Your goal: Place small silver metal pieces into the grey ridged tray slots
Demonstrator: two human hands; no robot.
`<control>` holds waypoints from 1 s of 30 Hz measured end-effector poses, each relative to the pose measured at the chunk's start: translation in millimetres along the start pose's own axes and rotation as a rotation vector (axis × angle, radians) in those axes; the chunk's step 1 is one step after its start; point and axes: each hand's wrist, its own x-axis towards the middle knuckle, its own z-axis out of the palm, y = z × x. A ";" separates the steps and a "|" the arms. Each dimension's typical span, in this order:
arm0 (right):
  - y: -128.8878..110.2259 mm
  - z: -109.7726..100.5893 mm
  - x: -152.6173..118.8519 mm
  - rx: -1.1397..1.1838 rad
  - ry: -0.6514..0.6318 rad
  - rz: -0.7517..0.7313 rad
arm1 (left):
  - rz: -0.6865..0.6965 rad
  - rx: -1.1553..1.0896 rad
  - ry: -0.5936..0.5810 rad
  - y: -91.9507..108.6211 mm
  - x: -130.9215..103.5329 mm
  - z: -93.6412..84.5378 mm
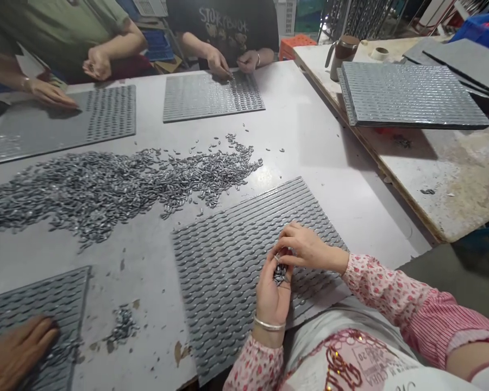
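My left hand (272,296), with a bangle on its wrist, is cupped palm up around a handful of small grey spindle-shaped metal pieces (280,273). Over it reaches my right hand (307,247), its fingertips pinched together at the top of the handful; what lies between them is hidden. Both hands are above a grey grooved board (224,282) that lies at a slant before me. Its near and middle rows look wavy, filled with such pieces, while the strips along the far edge look straight and plain.
A long heap of the pieces (106,187) stretches across the white table (309,136). Co-workers' hands work at other boards (110,114) opposite and at lower left. On the side table (464,179) stand stacked boards (411,92), a brown-lidded cup (345,54) and a tape roll (379,53).
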 end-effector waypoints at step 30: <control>65.3 -9.9 21.1 0.402 0.283 0.389 | -0.179 -0.065 -0.001 6.3 -5.4 8.6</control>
